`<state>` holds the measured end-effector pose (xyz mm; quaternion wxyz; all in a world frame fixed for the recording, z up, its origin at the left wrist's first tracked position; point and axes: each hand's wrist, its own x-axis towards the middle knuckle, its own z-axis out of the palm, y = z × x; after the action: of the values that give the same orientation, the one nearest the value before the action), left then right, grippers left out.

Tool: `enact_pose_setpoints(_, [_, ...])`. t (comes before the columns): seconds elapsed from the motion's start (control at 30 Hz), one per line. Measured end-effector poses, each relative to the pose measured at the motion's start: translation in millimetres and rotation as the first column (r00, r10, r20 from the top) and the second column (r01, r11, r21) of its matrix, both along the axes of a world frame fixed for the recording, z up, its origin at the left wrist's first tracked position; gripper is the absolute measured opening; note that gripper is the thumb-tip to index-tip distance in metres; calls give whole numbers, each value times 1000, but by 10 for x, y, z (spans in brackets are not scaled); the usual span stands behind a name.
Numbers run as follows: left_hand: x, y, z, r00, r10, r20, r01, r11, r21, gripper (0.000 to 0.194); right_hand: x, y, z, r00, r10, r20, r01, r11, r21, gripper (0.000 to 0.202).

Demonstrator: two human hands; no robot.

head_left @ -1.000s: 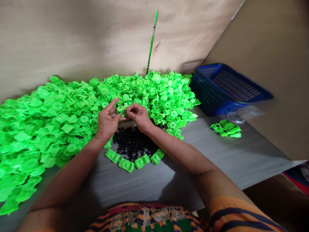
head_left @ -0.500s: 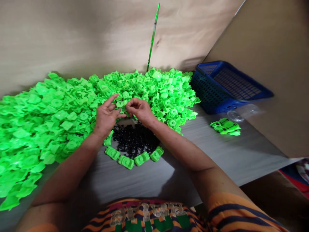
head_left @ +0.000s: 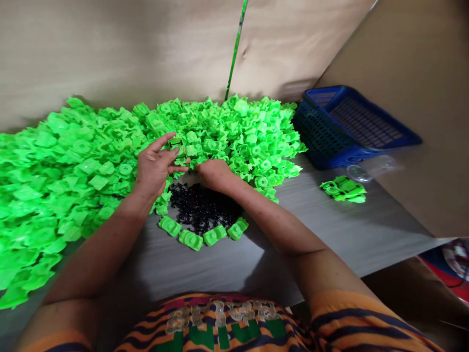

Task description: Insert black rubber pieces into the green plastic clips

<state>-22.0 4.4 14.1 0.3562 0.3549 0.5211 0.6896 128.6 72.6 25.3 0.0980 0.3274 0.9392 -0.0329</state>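
My left hand [head_left: 152, 166] grips a green toy car body [head_left: 178, 150], its underside turned up, with black axle parts across it. Thumb and fingers press on its sides. Just to the right, my right hand [head_left: 216, 174] is closed over the far edge of a pile of small black axle parts [head_left: 203, 210]; what its fingertips hold, if anything, is hidden. Several green car bodies [head_left: 191, 240] lie roof up in a curve along the near side of the black pile.
A big heap of green car bodies [head_left: 91, 161] spreads along the wall. On the right stands a blue plastic basket [head_left: 330, 142]. Before it lie a few green cars with black axles [head_left: 344, 189] and a clear plastic piece [head_left: 359, 172]. A thin green strip [head_left: 236, 49] runs up the wall.
My right hand has moved away from the car body, down to the black pile. My left hand still holds the car, slightly further left. The view has shifted slightly.
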Motion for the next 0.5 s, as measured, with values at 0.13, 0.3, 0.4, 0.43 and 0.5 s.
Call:
enact_pose_setpoints(0.13, [21, 0, 9, 1000, -9, -1, 9, 1000, -7, 58, -59, 22, -70, 1000, -10, -16, 10, 1000, 13, 36])
enact_pose_setpoints(0.3, [44, 2, 27, 1000, -5, 6, 5, 1000, 7, 57, -116, 15, -101, 999, -3, -51, 4, 1000, 20, 38])
enact_pose_setpoints(0.4, [57, -1, 36, 1000, -7, 5, 7, 1000, 7, 56, -112, 19, -107, 998, 0, -62, 0, 1000, 0, 39])
enact_pose_setpoints(0.43, [59, -2, 38, 1000, -12, 4, 12, 1000, 2, 56, -108, 25, -107, 998, -4, -61, 3, 1000, -9, 39])
enact_pose_setpoints(0.5, [59, -5, 38, 1000, -23, 4, 23, 1000, -13, 57, -102, 41, -105, 998, -23, -62, 21, 999, -37, 39])
